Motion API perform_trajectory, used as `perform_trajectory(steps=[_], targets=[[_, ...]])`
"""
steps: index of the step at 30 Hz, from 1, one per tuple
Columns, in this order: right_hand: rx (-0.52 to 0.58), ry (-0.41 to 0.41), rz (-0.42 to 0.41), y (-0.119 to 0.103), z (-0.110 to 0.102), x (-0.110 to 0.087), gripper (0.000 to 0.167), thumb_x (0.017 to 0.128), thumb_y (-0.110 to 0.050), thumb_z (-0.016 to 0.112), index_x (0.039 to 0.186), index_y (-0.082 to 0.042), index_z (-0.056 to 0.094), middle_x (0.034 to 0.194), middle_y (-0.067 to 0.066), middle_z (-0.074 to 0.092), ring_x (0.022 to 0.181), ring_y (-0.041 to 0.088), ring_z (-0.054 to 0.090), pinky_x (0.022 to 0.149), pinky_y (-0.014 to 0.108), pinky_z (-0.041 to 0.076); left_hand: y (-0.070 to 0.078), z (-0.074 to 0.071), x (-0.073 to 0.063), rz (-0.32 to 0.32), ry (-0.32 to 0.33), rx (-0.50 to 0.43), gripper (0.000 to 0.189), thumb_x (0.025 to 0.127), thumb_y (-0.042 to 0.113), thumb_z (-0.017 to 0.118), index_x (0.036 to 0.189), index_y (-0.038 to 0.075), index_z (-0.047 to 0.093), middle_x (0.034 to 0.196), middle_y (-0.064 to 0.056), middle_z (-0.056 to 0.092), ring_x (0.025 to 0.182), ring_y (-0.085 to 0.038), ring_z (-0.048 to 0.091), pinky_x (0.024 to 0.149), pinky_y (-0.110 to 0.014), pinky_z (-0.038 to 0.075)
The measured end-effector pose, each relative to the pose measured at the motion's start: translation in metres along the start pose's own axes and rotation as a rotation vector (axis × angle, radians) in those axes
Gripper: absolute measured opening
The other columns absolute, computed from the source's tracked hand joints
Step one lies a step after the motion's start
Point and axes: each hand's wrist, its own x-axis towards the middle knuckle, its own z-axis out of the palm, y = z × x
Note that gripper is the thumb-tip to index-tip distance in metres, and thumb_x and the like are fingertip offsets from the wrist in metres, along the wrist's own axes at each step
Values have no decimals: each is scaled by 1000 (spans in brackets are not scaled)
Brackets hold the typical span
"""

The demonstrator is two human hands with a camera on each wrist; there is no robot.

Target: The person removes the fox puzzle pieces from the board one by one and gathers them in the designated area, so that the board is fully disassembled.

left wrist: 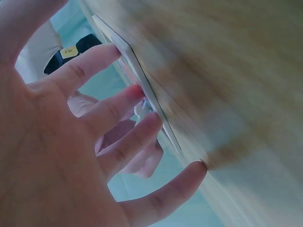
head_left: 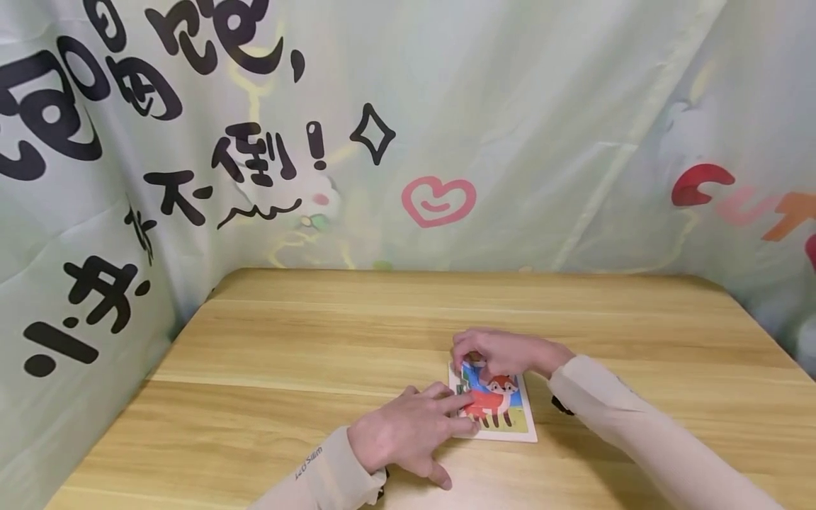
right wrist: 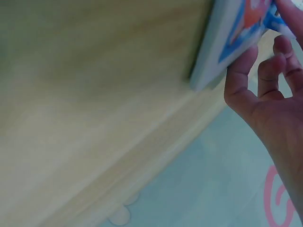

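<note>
A small fox picture puzzle [head_left: 487, 405] with a white border lies flat on the wooden table, in front of me and slightly right of centre. My left hand [head_left: 408, 428] is spread over its lower left part, with fingertips [left wrist: 135, 92] resting on the board's edge and the thumb lower, by the tabletop. At the upper left corner my right hand [head_left: 503, 352] bends over the picture. Between its thumb and finger it pinches a blue and white puzzle piece [right wrist: 279, 24], tilted up from the board. The right hand partly hides the top of the picture.
The wooden table [head_left: 287, 340] reaches back to a pale printed curtain [head_left: 529, 142] with dark lettering and a pink heart. Both wrists wear dark bands under light sleeves [head_left: 612, 404].
</note>
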Motion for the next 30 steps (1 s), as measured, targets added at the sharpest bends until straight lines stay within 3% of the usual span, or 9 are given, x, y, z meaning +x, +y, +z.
perform_trajectory(steps=[6,13,17,21,28,30], targets=[[35,46,-21,4,2,-5,37,73,21,66,93,-9,73,93,-8,58,82,9,52,74,26,52,1,-1,2,3,2,-9,70,76,61,81,138,38,57,160,6,36,133,-16,39,92,-52,51],[7,81,-26,5,0,-8,25,87,11,67,101,-6,79,96,-5,66,85,7,56,79,27,54,6,-5,9,-25,-37,-52,58,72,56,86,118,34,59,161,5,33,127,-15,38,93,-53,50],[-19,97,-54,5,-1,-8,20,89,8,69,99,-6,79,96,-4,68,86,6,56,80,28,54,10,-9,14,-73,-74,-34,81,68,58,88,137,34,55,164,6,27,127,-16,36,94,-51,50],[-36,122,-50,4,0,-11,19,89,7,70,99,-6,79,95,-4,69,84,4,58,79,27,54,15,-12,20,-121,-118,-49,111,62,54,93,157,39,37,165,7,24,138,-22,31,96,-54,48],[-51,166,-48,2,2,-15,16,90,4,70,99,-5,79,94,-3,72,84,3,61,79,27,55,21,-14,28,-172,-177,-30,114,61,52,95,157,42,36,165,8,24,147,-29,23,99,-54,48],[-53,177,-64,2,0,-18,14,90,4,70,96,-5,79,93,-3,72,82,4,62,77,27,56,23,-14,29,-179,-178,-14,107,66,61,89,157,43,35,165,9,23,146,-30,25,98,-56,48]])
